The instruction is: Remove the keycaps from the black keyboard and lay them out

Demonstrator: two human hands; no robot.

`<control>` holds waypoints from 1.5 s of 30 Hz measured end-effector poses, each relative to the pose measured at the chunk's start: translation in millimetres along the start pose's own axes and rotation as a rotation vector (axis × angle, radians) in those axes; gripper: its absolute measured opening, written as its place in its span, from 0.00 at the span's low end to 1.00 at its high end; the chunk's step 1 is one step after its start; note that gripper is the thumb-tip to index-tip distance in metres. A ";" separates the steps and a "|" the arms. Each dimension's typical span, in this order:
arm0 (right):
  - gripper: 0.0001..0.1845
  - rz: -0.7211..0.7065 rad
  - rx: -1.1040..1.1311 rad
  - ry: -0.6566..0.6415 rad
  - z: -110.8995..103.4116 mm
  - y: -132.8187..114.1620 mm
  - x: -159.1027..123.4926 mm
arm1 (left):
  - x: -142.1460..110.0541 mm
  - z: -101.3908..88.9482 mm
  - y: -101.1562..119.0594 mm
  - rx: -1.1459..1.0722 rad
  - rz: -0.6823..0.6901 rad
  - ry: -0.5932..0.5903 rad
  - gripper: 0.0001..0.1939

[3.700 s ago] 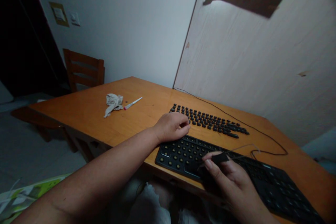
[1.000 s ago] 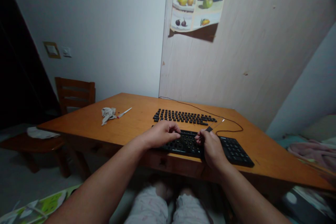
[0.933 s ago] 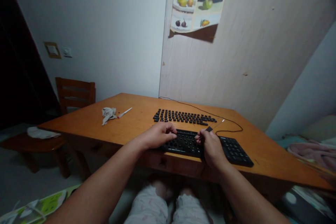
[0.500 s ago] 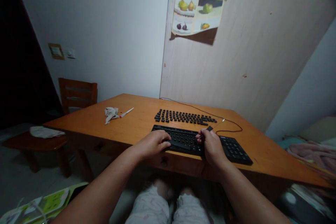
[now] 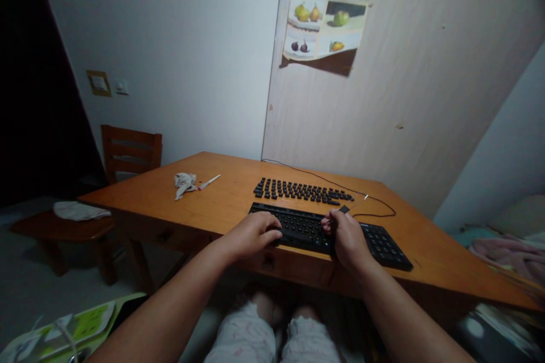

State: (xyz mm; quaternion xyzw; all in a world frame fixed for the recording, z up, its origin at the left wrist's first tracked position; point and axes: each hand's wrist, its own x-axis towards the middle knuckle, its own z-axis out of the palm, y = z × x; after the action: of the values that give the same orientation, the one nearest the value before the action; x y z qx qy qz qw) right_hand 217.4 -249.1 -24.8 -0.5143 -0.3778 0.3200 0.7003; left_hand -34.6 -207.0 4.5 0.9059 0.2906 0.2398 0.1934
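Note:
A black keyboard [image 5: 304, 231] lies along the front edge of the wooden table, its main block showing bare switches while caps sit on the number pad. My left hand [image 5: 255, 231] rests on its left end, fingers bent and thumb apart, with nothing visible between them. Over the right part of the main block, my right hand [image 5: 348, 241] is closed round a keycap puller [image 5: 345, 209], whose black handle and thin wire stick out past the fingers. The wire's lower end is hidden. Behind the keyboard, loose black keycaps [image 5: 298, 190] lie in rows.
A crumpled cloth [image 5: 185, 184] and a thin white brush-like stick [image 5: 210, 182] lie on the table's [image 5: 230, 204] left side. A black cable [image 5: 323, 174] runs behind the keycaps. A chair [image 5: 131, 150] stands at the left, and a fruit picture [image 5: 326, 28] hangs on the wall.
My left hand has slid left and toward me along the keyboard, its fingers loosening. My right hand stays at the keyboard with the keycap puller. Since the oldest frame, the view has tilted up.

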 end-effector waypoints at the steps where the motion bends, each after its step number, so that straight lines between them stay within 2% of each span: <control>1: 0.11 0.001 0.002 -0.001 -0.4 0.5 0.2 | -0.5 -0.9 -0.5 0.014 0.010 0.001 0.12; 7: 0.11 -0.006 -0.001 -0.016 -1.1 0.1 -1.2 | -1.2 -3.7 -3.4 0.112 0.059 -0.007 0.13; 13: 0.11 -0.063 -0.136 -0.150 -3.1 -17.7 -9.4 | 2.3 0.8 -10.5 0.142 0.027 0.013 0.13; 15: 0.09 -0.126 -0.293 -0.261 -5.5 -24.2 -12.0 | 3.0 1.8 -13.2 0.127 0.028 0.020 0.13; 19: 0.10 -0.225 -0.755 -0.572 -11.6 -31.0 -14.9 | 4.3 2.0 -15.8 0.091 0.034 0.014 0.13; 21: 0.11 -0.203 -0.883 -0.655 -14.5 -31.7 -15.0 | 5.0 1.6 -15.9 0.071 0.035 0.009 0.13; 24: 0.10 -0.211 -0.984 -0.689 -17.1 -31.3 -13.3 | 5.9 0.7 -16.0 0.044 0.032 -0.010 0.13; 29: 0.11 -0.196 -1.003 -0.696 -18.1 -29.0 -9.3 | 6.0 -0.1 -17.7 -0.007 0.025 -0.046 0.10; 33: 0.12 -0.184 -0.972 -0.721 -20.0 -27.2 -9.6 | 5.6 0.1 -18.9 -0.056 0.016 -0.027 0.09; 39: 0.12 -0.167 -0.869 -0.717 -20.6 -23.1 -12.9 | 7.1 0.7 -18.3 -0.091 -0.003 -0.009 0.08; 45: 0.16 -0.153 -0.757 -0.702 -17.1 -20.2 -14.0 | 10.7 3.3 -16.8 -0.101 -0.016 -0.002 0.10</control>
State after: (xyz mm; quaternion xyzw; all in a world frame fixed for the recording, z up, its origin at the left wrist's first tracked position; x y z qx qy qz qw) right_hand 226.1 -274.3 -11.4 -0.5643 -0.7155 0.2620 0.3178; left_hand -32.4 -188.4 -3.0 0.8928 0.2852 0.2516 0.2412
